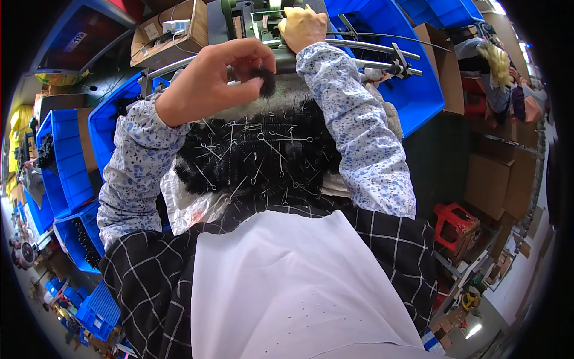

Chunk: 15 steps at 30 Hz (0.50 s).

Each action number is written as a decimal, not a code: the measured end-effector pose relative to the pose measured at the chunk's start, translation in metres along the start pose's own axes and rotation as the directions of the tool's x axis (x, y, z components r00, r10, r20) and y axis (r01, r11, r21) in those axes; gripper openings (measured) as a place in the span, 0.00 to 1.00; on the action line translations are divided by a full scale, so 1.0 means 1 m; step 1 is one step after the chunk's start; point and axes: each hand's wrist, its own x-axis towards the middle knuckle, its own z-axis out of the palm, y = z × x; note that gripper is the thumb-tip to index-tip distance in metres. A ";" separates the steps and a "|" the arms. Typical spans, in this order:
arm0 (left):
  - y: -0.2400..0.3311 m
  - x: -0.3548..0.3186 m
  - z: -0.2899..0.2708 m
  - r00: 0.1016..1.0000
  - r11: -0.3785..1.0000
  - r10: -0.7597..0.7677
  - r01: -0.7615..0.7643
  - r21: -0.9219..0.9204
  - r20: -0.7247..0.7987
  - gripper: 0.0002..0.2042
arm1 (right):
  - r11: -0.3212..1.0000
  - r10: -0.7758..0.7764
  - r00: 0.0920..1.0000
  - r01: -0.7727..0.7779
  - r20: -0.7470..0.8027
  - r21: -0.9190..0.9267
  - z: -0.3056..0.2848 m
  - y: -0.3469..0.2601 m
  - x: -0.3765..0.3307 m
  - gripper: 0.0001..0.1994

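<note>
My left hand [209, 81] is raised over the workbench and pinches a small black bristly brush [265, 79] between thumb and fingers. Farther away, my right hand [302, 27] rests closed on a part of the grey metal machine [254, 18] at the far edge. Below both hands lies a heap of black twisted-wire brushes [257, 152] with thin metal stems, spread on a white sheet [188, 206] in front of me. Both forearms wear blue-flowered sleeves.
Blue plastic bins stand left [69, 161] and right [412, 84] of the bench. Curved metal rails [371, 51] run across by the machine. Cardboard boxes [170, 33] sit at the back left. A red stool [454, 221] is on the floor right. Another person [499, 72] works far right.
</note>
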 end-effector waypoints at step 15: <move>-0.010 0.000 -0.002 0.988 0.989 0.139 -0.142 -0.042 -0.063 0.10 | 0.987 0.096 0.973 -0.067 0.208 -0.146 -0.014 0.089 0.017 0.14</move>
